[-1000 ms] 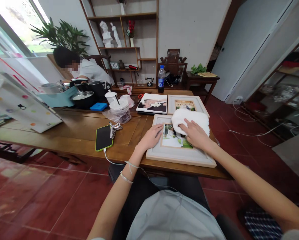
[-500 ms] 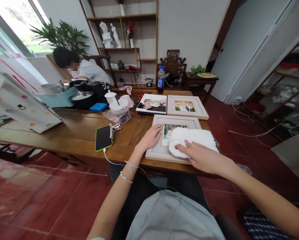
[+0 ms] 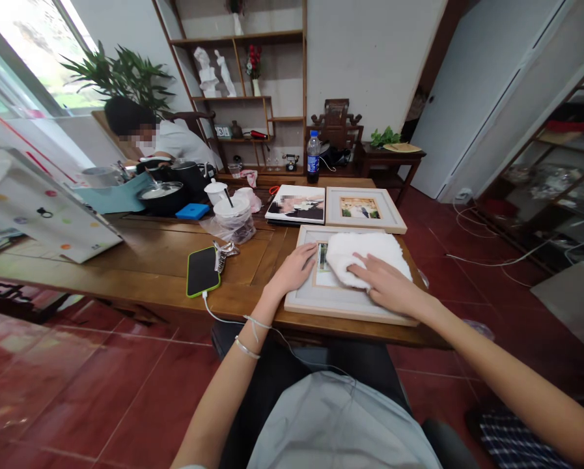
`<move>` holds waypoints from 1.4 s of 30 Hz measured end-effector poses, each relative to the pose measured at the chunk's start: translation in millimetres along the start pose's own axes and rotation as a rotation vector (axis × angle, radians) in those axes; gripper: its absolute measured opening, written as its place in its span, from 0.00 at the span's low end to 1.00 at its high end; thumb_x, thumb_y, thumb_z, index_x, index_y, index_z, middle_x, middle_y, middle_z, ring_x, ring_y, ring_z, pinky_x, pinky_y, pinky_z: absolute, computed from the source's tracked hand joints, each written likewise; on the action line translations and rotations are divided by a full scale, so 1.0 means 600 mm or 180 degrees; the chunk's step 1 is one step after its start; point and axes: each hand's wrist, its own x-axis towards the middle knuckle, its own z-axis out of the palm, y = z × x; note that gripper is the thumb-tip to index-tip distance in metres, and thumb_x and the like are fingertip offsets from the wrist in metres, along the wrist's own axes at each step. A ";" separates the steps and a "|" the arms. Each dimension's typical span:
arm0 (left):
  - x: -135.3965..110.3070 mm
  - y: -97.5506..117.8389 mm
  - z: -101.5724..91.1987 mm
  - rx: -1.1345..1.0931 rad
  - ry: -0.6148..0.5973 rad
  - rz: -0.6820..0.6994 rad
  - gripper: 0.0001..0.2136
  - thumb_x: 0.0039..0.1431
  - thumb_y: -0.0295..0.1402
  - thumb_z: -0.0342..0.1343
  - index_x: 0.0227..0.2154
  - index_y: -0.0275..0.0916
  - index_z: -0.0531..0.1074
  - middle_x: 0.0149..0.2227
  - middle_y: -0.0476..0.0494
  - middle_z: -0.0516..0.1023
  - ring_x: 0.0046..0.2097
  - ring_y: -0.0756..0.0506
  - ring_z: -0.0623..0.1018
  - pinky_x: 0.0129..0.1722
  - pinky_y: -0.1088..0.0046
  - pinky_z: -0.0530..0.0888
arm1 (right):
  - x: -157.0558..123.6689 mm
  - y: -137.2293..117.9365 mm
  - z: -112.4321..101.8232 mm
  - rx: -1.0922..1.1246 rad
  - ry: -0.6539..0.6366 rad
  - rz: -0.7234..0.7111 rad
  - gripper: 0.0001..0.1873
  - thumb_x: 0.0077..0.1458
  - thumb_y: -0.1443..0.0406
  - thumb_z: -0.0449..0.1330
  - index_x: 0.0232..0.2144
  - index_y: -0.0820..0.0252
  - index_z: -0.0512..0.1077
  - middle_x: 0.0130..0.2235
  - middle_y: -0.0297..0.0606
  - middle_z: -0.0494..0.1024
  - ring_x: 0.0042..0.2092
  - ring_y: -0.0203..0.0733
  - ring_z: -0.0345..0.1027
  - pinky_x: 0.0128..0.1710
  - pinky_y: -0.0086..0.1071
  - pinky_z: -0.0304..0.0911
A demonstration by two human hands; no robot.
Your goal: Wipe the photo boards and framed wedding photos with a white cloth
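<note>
A pale wooden picture frame (image 3: 338, 302) lies flat at the table's front edge, with a photo inside that is mostly covered. On its glass rests a fluffy white cloth (image 3: 367, 246), folded or bunched. My right hand (image 3: 388, 286) grips and presses this cloth, fingers over its near side. My left hand (image 3: 294, 269) lies on the frame's left edge, fingers stretched out and holding nothing. Just behind are a second framed photo (image 3: 364, 207) and a photo album or print (image 3: 296, 203), side by side.
Left on the wooden table (image 3: 159, 251) lies a charging phone (image 3: 204, 271). Beyond it stand a bagged cup (image 3: 233, 215), a blue box (image 3: 193, 211), a kettle (image 3: 190, 177) and a bottle (image 3: 313, 156). A person (image 3: 174, 138) sits at the far left.
My right hand has slid the white cloth up and slightly left over the frame, uncovering its lower right corner. My left hand has stayed in place.
</note>
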 end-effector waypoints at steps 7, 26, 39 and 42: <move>-0.001 -0.001 -0.001 0.0013 -0.0015 -0.0017 0.18 0.63 0.33 0.44 0.55 0.34 0.65 0.58 0.36 0.66 0.60 0.43 0.64 0.61 0.60 0.61 | 0.073 0.068 0.022 -0.0463 0.0410 0.0136 0.34 0.44 0.77 0.51 0.56 0.68 0.57 0.58 0.58 0.61 0.62 0.54 0.48 0.57 0.47 0.48; 0.001 0.005 -0.004 -0.0037 -0.0006 -0.0007 0.18 0.63 0.32 0.45 0.54 0.34 0.66 0.57 0.36 0.67 0.59 0.43 0.65 0.60 0.59 0.61 | -0.046 -0.099 -0.077 0.0514 -0.0724 -0.0403 0.35 0.42 0.79 0.48 0.54 0.57 0.61 0.46 0.46 0.72 0.46 0.48 0.67 0.42 0.35 0.59; 0.000 0.000 -0.001 -0.0019 -0.0009 -0.0003 0.18 0.63 0.31 0.43 0.53 0.35 0.66 0.57 0.37 0.67 0.59 0.43 0.65 0.61 0.60 0.61 | 0.008 -0.015 0.001 0.0003 -0.0107 -0.0254 0.38 0.41 0.80 0.48 0.57 0.59 0.59 0.60 0.52 0.59 0.61 0.50 0.52 0.57 0.46 0.49; 0.000 0.000 -0.001 -0.0013 -0.0002 -0.0005 0.18 0.63 0.32 0.44 0.54 0.36 0.66 0.58 0.37 0.66 0.59 0.43 0.65 0.60 0.59 0.61 | 0.041 0.037 0.014 -0.0388 0.0182 -0.0042 0.39 0.39 0.82 0.47 0.57 0.62 0.58 0.60 0.54 0.60 0.63 0.49 0.48 0.59 0.48 0.46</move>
